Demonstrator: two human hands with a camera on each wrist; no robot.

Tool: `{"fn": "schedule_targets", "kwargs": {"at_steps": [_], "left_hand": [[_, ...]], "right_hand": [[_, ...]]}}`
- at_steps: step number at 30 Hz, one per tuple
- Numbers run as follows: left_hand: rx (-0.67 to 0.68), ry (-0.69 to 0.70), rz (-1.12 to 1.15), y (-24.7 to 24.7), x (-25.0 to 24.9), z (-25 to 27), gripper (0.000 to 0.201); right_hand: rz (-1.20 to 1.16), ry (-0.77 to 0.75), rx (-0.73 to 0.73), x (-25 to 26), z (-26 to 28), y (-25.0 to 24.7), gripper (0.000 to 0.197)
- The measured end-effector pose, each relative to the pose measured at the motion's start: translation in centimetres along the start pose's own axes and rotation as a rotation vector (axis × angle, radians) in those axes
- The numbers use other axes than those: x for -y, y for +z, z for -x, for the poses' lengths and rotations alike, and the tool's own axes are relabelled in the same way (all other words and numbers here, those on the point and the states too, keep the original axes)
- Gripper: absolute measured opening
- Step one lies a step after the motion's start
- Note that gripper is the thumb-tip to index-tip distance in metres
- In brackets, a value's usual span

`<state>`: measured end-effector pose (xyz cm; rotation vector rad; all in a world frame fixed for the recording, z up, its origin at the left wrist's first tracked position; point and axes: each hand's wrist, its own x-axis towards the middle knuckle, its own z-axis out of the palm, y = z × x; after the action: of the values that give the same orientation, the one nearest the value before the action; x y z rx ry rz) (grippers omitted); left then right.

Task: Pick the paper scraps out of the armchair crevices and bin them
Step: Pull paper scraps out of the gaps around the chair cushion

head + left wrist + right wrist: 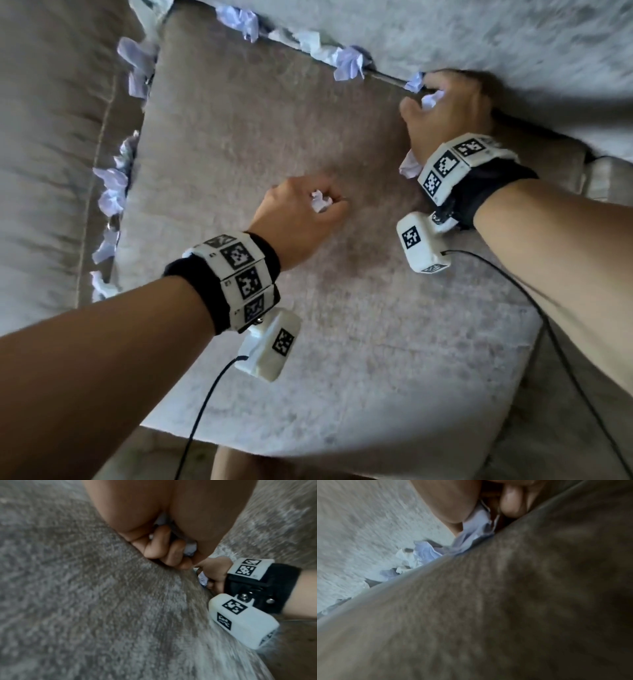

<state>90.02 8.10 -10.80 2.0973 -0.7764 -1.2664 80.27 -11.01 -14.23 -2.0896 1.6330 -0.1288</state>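
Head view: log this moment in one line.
left hand: holds scraps | right hand: pinching scrap at back crevice | side crevice scraps: untouched

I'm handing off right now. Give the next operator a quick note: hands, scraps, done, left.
Left hand: grips a crumpled scrap over the seat cushion.
Right hand: full of paper, pinching another scrap in the back crevice.
Left to do: more scraps along the back crevice, many in the left-side crevice.
No bin in view; nothing visibly binned yet.
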Motion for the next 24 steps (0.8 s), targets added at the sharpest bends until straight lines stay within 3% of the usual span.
{"fn": "schedule_targets", "kwargs": {"at_steps": [10,14,17,20,24], "left_hand": [[0.054,0.003,0.109,-2.2,1.0,-0.4,0.018],[0.068,-0.011,0.109,-3.3,1.3,-0.6,0.019],[0.067,-0.020,0.081,-3.5,1.1,-0.6,0.019],[0.063,-0.015,0.049,-3.4,0.5,-0.9,0.019],[-0.036,0.015,-0.052,-3.6,-1.3,-2.3,0.020]], "right_hand": [[0.055,0.124,-0.039,2.0,-1.6,0.9,0.039],[0.088,0.214,-0.044,2.3,-2.7,0.8,0.026],[0.143,0.176,0.017,2.5,-2.7,0.4,0.016],[0.193,0.164,0.041,2.4,-2.3,0.4,0.039],[0.216,0.094,0.049,3.1,-0.8,-0.5,0.038]]}}
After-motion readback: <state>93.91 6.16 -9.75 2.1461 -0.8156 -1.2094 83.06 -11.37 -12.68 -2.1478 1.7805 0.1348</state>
